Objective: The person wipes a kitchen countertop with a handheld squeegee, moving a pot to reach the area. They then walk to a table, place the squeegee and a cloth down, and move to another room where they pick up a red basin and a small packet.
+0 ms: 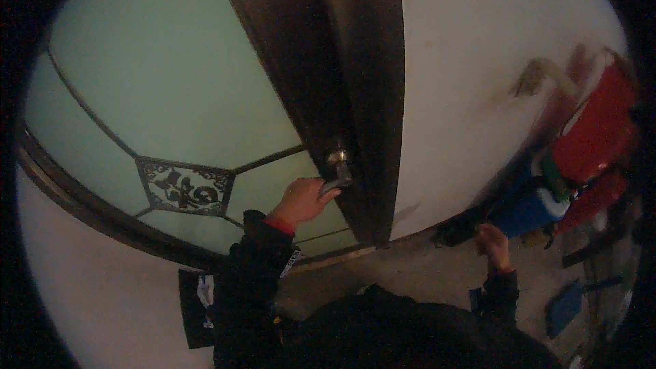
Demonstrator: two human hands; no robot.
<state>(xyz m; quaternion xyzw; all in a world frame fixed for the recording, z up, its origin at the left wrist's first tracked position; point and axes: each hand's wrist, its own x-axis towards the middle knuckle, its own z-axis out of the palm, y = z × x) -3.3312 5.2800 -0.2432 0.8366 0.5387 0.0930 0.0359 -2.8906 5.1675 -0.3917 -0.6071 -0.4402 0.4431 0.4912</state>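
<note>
A door with frosted, greenish glass [179, 82] set in a dark frame [307, 61] fills the left and middle of the head view. My left hand [302, 200] is closed around the metal lever handle [338, 182], below its round rose. Inside the glass, dark bars meet at an ornamental panel [184, 188]. My right hand [493, 247] hangs low on the right with its fingers curled. Dimness and blur hide whether it holds anything. Both forearms are in dark sleeves.
A pale wall [461, 87] stands right of the door frame. Against it are a blue container [528, 212] and red objects [597, 123], blurred. A blue flat object [565, 307] is at lower right above the grey floor [410, 271]. A black object [189, 310] sits by the left wall.
</note>
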